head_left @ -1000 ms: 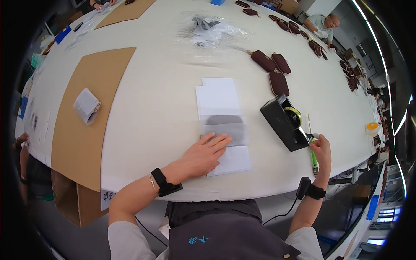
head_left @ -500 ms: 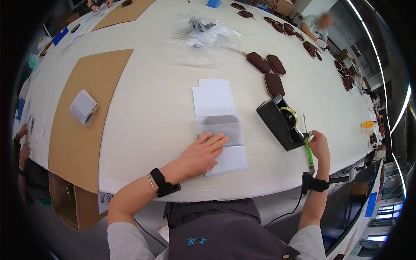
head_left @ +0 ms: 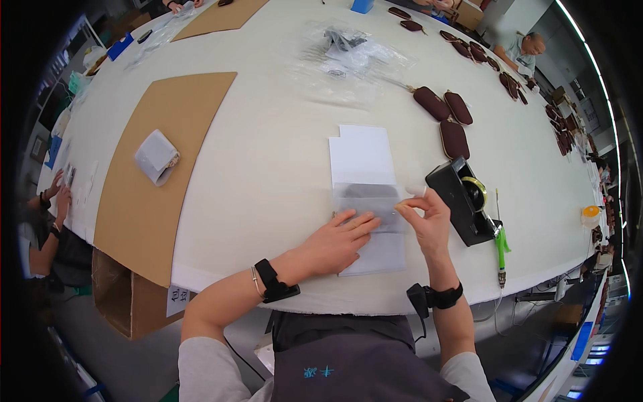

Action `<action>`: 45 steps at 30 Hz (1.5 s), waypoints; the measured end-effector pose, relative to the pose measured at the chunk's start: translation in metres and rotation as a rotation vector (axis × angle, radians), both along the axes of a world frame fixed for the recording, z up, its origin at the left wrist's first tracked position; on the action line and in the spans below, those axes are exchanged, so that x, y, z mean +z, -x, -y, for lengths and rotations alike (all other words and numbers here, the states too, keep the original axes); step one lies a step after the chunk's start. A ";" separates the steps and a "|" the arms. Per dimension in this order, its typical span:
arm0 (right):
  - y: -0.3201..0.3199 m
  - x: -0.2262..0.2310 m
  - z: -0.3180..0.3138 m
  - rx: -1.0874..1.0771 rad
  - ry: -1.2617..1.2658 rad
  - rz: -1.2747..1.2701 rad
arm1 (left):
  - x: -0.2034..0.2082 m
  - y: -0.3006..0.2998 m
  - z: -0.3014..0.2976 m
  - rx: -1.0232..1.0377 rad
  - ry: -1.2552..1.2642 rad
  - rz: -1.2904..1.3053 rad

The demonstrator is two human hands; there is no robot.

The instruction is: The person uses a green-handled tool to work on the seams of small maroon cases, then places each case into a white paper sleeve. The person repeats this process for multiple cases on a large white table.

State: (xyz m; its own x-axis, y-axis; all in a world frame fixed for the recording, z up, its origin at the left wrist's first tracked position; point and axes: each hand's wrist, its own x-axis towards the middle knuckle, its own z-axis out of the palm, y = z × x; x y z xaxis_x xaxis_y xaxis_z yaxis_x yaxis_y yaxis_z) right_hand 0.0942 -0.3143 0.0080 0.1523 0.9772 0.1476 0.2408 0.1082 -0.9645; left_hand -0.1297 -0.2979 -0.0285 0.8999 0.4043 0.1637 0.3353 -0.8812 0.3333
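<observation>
A translucent wrapper (head_left: pixel 365 194), folded over something dark, lies across a stack of white paper sheets (head_left: pixel 362 151) in front of me. My left hand (head_left: pixel 345 241) rests flat on its lower part, fingers stretched out and holding nothing. Just above the wrapper's right edge, my right hand (head_left: pixel 429 218) has thumb and forefinger pinched on a small piece of clear tape, hardly visible at the fingertips. To the right of that hand stands a black tape dispenser (head_left: pixel 452 194) with a yellowish roll (head_left: pixel 474 194).
Maroon zip cases (head_left: pixel 454 139) lie behind the dispenser, with more along the far right. A green-handled tool (head_left: pixel 501 251) is beside it. Clear plastic bags (head_left: pixel 348 63) lie farther back. At left, a wrapped packet (head_left: pixel 157 157) sits on brown cardboard (head_left: pixel 191 127). Other people work around the table.
My right hand has come left from the dispenser's cutting end to the wrapper's right edge, fingers pinched. My left hand stays on the wrapper. The whole view has shifted slightly.
</observation>
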 end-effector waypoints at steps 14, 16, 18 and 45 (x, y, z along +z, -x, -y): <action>0.021 -0.044 -0.019 -0.062 -0.142 0.347 | -0.001 0.000 0.000 -0.002 0.031 0.003; 0.021 -0.044 -0.020 -0.051 -0.204 0.469 | 0.000 0.001 -0.001 -0.002 0.035 0.001; 0.022 -0.042 -0.023 -0.073 -0.238 0.537 | 0.003 0.001 -0.001 -0.004 0.035 -0.004; -0.102 -0.061 -0.038 -0.200 0.068 0.173 | 0.048 0.102 -0.073 0.664 1.044 0.544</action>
State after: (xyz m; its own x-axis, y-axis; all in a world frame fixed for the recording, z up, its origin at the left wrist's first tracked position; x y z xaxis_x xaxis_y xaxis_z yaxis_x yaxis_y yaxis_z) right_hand 0.1962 -0.2766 -0.0526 0.3218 0.9387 0.1236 0.4131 -0.0217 -0.9104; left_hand -0.2319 -0.2249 0.0197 0.4076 0.8876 -0.2145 0.2071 0.1390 0.9684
